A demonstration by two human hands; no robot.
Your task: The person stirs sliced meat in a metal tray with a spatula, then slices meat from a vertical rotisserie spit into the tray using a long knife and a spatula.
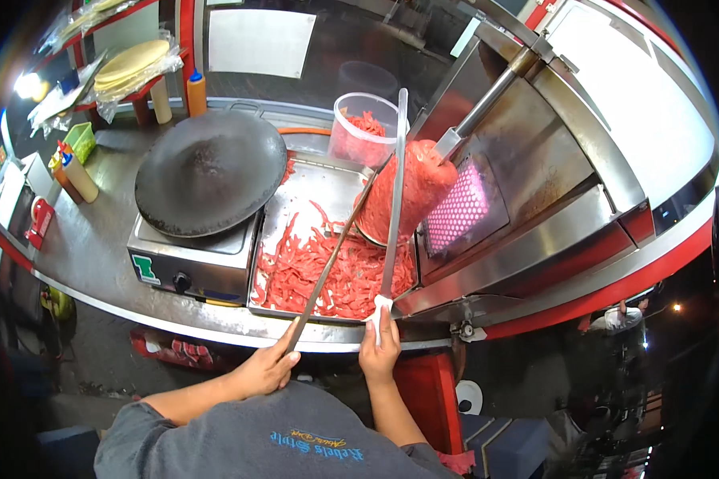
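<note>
My left hand grips the low end of a long thin metal rod that slants up toward the cone of red meat on the upright spit. My right hand holds the white handle of a long slicing knife, whose blade stands nearly upright against the left side of the meat cone. Below both tools a steel tray is heaped with red meat shavings. A pink glowing heater grid stands just right of the meat.
A dark domed griddle sits on a steel burner box left of the tray. A clear tub of red meat stands behind. Sauce bottles, flatbreads in plastic and the counter's front edge lie around.
</note>
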